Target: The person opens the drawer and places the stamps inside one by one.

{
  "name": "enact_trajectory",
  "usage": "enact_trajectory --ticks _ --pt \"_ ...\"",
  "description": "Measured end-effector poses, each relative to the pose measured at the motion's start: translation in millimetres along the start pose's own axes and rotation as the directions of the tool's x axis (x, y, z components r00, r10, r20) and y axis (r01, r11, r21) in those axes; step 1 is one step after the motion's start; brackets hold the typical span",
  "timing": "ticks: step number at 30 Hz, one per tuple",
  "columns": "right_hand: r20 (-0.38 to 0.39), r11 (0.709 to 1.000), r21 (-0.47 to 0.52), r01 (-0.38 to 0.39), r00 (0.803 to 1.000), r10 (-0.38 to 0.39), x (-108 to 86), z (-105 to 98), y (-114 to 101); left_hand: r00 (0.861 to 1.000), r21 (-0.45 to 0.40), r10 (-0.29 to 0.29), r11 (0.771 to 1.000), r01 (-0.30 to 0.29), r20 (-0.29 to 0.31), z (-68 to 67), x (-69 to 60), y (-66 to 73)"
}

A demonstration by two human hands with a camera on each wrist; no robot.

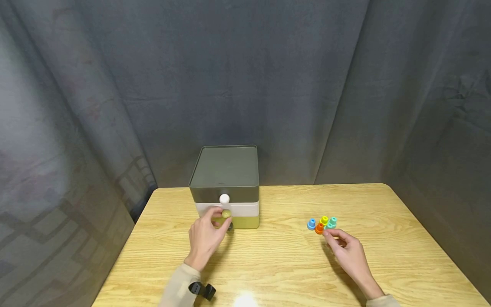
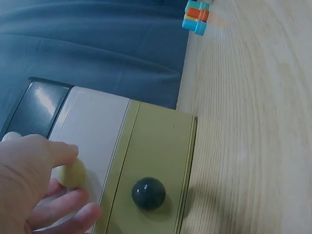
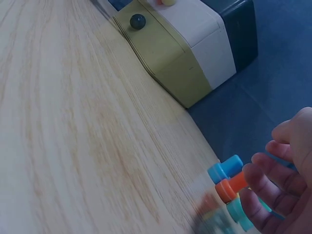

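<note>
A small three-tier drawer box (image 1: 230,166) stands at the table's back edge, its tiers dark green, white and yellow-green. My left hand (image 1: 205,238) pinches the round yellow-green knob (image 2: 71,173) of the white middle drawer between thumb and fingers. Just below it, the dark knob (image 2: 148,193) of the bottom drawer shows. To the right lies a cluster of small plastic pegs: blue (image 1: 311,224), orange (image 1: 319,228), yellow (image 1: 324,220) and teal (image 1: 332,221). Close beside them hovers my right hand (image 1: 349,251), fingers loosely bent, holding nothing; its fingers partly hide the pegs in the right wrist view.
The wooden table (image 1: 280,264) spreads in front of and between both hands. Grey curtains (image 1: 238,85) hang behind and at both sides. A white knob (image 1: 224,198) sits on the box's top tier, above my left fingers.
</note>
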State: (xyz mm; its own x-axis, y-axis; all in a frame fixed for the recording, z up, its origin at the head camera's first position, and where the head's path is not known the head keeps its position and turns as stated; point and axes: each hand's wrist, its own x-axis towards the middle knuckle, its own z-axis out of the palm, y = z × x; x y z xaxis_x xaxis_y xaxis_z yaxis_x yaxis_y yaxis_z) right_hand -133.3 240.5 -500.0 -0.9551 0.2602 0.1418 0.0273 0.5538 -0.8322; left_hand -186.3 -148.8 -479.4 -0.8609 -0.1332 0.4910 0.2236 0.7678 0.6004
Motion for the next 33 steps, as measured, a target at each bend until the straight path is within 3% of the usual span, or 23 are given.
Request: enact_trajectory --ticks 13,19,27,33 --pt "0.011 1.000 0.019 0.000 1.000 0.000 0.0 0.8 -1.7 1.000 -0.027 -0.011 1.000 0.011 -0.020 -0.7 1.0 5.7" --pt "0.016 1.000 0.018 0.000 1.000 0.000 -1.0 1.7 -1.8 1.000 0.030 -0.008 1.000 0.008 -0.006 -1.0 0.5 6.5" --pt "0.027 1.000 0.019 -0.004 1.000 0.004 -1.8 1.9 -2.7 0.999 0.019 0.031 0.999 -0.031 -0.028 2.6 -2.0 3.9" --pt "0.038 1.000 0.008 -0.011 0.999 0.011 -1.0 1.3 -3.1 1.000 0.021 0.018 1.000 -0.018 0.010 -6.3 -8.1 5.3"
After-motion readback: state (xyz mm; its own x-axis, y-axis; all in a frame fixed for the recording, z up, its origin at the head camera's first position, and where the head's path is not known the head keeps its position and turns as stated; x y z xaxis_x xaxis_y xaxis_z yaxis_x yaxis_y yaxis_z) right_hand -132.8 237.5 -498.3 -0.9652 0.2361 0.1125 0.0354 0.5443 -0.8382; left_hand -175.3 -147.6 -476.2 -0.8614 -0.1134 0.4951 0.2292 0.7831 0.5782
